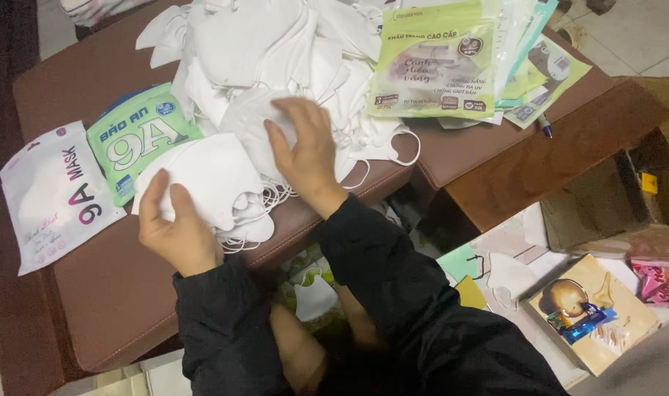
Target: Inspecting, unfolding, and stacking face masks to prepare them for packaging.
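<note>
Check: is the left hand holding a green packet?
No: the left hand grips a stack of white masks; the green packet lies beside it.

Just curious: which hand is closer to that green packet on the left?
Left. The left hand holds white masks just beside the green packet; the right hand rests farther right on the mask pile.

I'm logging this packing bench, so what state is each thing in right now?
Left hand: gripping a stack of white masks.
Right hand: flat on the mask pile.
Green pouch: lying flat.
White pouch: lying flat.
Cardboard box: open.
Pen: lying beside the packets.
</note>
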